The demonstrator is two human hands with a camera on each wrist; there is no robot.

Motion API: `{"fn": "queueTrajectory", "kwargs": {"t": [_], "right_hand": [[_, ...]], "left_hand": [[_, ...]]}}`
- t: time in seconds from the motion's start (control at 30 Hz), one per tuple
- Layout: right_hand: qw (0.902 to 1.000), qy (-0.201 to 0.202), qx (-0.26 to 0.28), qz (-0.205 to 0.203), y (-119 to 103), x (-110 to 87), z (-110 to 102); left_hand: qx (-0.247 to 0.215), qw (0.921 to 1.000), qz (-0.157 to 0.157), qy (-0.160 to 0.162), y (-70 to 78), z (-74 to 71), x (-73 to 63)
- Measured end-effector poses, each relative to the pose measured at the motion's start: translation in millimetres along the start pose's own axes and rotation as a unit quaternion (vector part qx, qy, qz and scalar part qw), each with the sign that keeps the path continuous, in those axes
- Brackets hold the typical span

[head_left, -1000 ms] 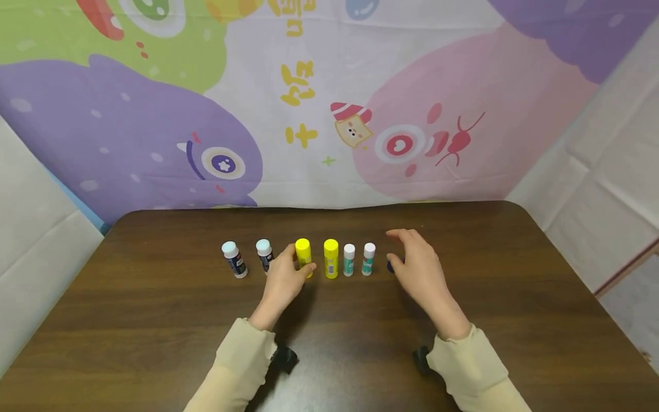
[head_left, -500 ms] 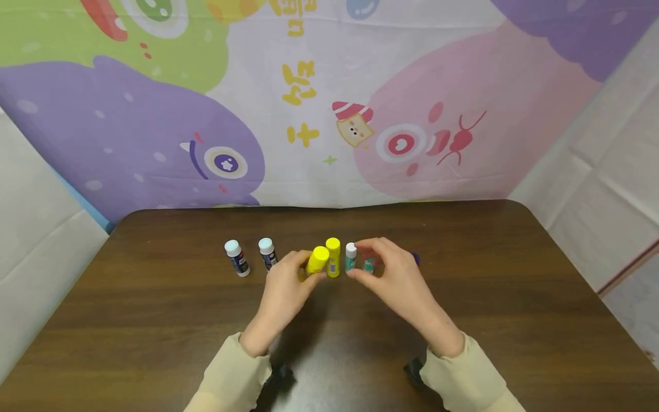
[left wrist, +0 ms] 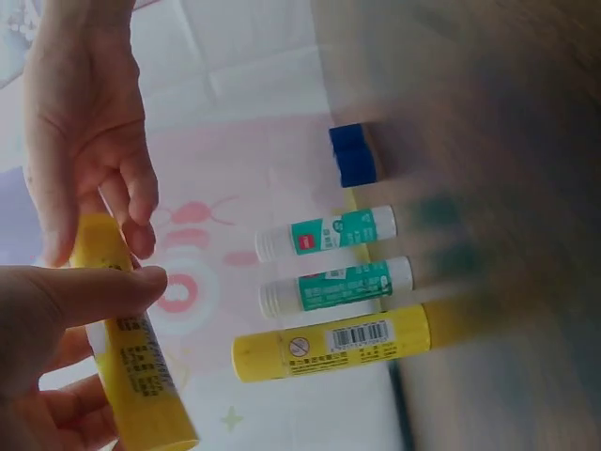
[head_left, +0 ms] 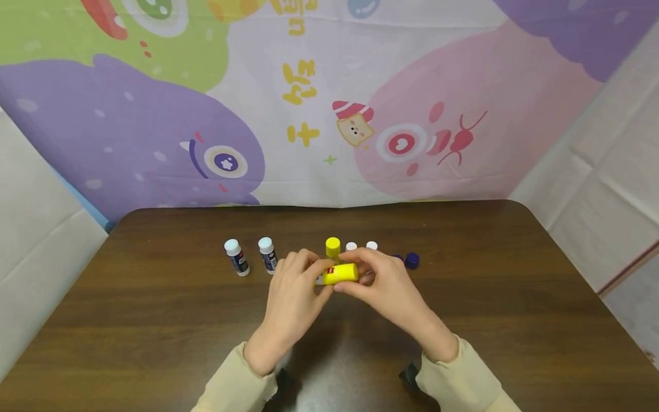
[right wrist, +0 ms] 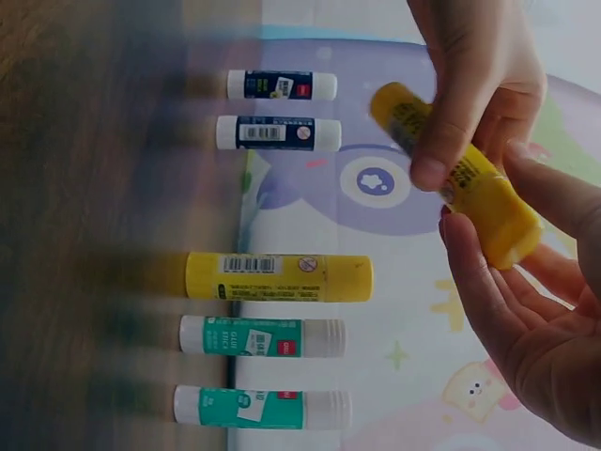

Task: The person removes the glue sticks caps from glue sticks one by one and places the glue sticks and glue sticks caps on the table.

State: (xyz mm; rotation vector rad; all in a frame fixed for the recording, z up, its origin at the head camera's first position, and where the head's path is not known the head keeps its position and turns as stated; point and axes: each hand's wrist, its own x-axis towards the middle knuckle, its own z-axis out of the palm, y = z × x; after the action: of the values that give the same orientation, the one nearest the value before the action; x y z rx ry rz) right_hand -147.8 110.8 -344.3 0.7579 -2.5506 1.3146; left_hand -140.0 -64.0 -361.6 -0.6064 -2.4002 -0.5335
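In the head view my left hand (head_left: 290,300) grips a yellow glue stick (head_left: 344,273) by its lower part. The stick is tipped almost level above the table, its cap end pointing right. My right hand (head_left: 399,292) holds that cap end between thumb and fingers, as the right wrist view also shows on the yellow cap (right wrist: 505,225). Beyond the hands a second yellow glue stick (head_left: 333,247) stands upright. Two teal glue sticks with white caps (left wrist: 343,230) stand beside it, their lower parts hidden by my right hand in the head view.
Two dark-blue glue sticks (head_left: 238,258) with pale caps stand upright at the left of the row. Two short blue round objects (head_left: 412,261) sit at its right end. Behind the brown table (head_left: 154,320) hangs a printed cartoon cloth (head_left: 314,177).
My left hand has lifted the yellow glue stick from the row and tipped it to the right. My right hand has come left from the blue objects and taken its cap end.
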Motion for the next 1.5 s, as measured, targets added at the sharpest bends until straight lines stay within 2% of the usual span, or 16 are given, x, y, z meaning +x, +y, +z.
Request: {"fn": "queueTrajectory", "kwargs": {"t": [0.13,0.23,0.37,0.6,0.93,1.2,1.5], "right_hand": [[1.0000,0.009,-0.003,-0.001,0.7,-0.2,0.8],[0.9998,0.015,-0.007,-0.006,1.5,-0.4,1.4],[0.9996,0.020,-0.019,-0.011,0.3,-0.3,1.2],[0.9996,0.002,-0.017,-0.024,0.4,0.4,0.2],[0.9984,-0.008,-0.019,-0.053,2.4,0.8,-0.8],[0.9962,-0.011,-0.028,-0.082,2.5,1.0,-1.7],[0.9972,-0.022,-0.026,-0.066,3.3,0.5,-2.9]], "left_hand": [[0.011,0.9995,0.026,0.013,2.0,-2.0,1.6],[0.007,0.9993,0.032,0.015,2.2,-2.5,2.1],[-0.016,0.9994,0.030,0.005,1.1,-3.0,1.5],[-0.050,0.9981,0.028,-0.022,-1.0,-5.6,1.8],[-0.057,0.9968,0.039,-0.040,-4.1,-7.7,2.4],[-0.066,0.9955,0.035,-0.058,-6.6,-11.0,2.8],[-0.088,0.9931,0.036,-0.068,-8.9,-10.0,3.0]]}}
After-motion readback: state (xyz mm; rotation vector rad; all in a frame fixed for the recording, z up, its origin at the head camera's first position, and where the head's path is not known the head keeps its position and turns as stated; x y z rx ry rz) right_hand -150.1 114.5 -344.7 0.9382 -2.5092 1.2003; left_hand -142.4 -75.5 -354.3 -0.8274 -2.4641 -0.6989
